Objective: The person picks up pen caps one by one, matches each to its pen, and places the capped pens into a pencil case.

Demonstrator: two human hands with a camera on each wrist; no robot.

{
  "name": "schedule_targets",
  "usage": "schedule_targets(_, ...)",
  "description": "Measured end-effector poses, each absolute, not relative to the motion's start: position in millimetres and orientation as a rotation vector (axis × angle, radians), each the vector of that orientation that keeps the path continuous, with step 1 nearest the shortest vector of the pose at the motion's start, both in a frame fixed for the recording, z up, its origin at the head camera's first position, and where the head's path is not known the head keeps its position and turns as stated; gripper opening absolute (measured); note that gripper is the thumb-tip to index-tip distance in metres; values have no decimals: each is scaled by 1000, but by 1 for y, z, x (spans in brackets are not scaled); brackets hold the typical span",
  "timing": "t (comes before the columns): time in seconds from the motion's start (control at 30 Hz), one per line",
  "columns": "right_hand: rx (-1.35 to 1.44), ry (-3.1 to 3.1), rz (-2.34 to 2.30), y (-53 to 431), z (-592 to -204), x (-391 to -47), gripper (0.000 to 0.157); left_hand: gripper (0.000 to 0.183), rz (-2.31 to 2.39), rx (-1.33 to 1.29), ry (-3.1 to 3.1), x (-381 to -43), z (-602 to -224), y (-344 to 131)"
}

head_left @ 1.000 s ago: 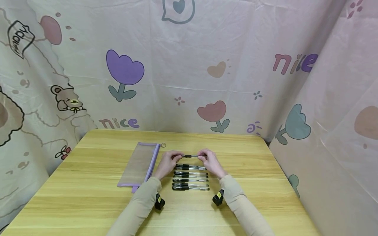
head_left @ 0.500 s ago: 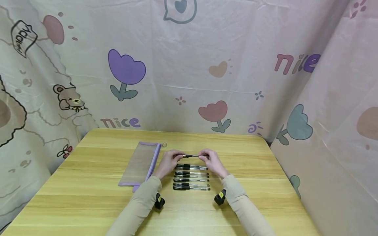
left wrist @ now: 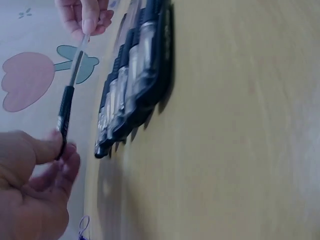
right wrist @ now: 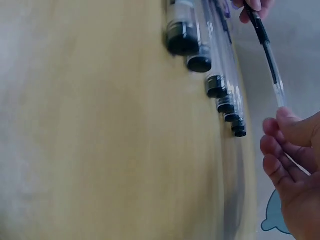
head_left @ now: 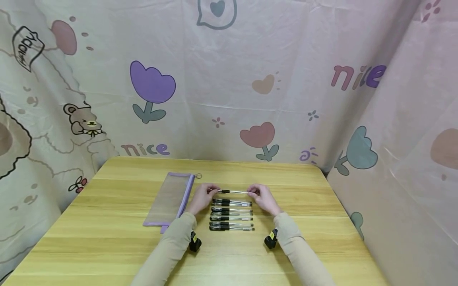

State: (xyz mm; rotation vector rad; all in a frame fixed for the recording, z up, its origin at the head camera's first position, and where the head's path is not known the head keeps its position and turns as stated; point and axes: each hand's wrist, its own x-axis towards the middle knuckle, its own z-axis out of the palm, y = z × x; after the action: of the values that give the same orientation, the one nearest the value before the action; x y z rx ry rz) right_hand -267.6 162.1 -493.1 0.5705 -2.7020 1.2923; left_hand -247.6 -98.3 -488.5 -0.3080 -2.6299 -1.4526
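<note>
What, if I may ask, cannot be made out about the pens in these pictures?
Held pen: in the left wrist view, the left hand covers one end; in the right wrist view, the right hand covers the other.
Row of pens: in the right wrist view, the top edge cuts off the opposite ends of the nearest ones.
Any printing on the row: too small to read in the head view.

The sleeved left arm (head_left: 168,251) and right arm (head_left: 301,252) slanted forward and inward. The left hand (head_left: 202,198) and right hand (head_left: 266,199) faced each other, both pinching, the right's lower fingers (right wrist: 275,169) loosely curved.
</note>
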Motion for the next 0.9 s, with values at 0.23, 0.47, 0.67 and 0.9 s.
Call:
schedule_targets(0.23,552,-2800,1113,162,-493,-269,4,20,-1351,-249,-2696,-247,-493,-91)
schedule_targets(0.47,561,-2833,1040,162,-495,-269,5,19,-1284,-186,-2707,-247,-496,-86)
schedule_targets(0.67,529,-2854,1023,162,-495,-269,8,21,-1261,-157,-2721,-246,-495,-83)
schedule_targets(0.9,498,-2863,1022,160,-495,-267,5,23,-1255,-129,-2730,-246,-496,-82)
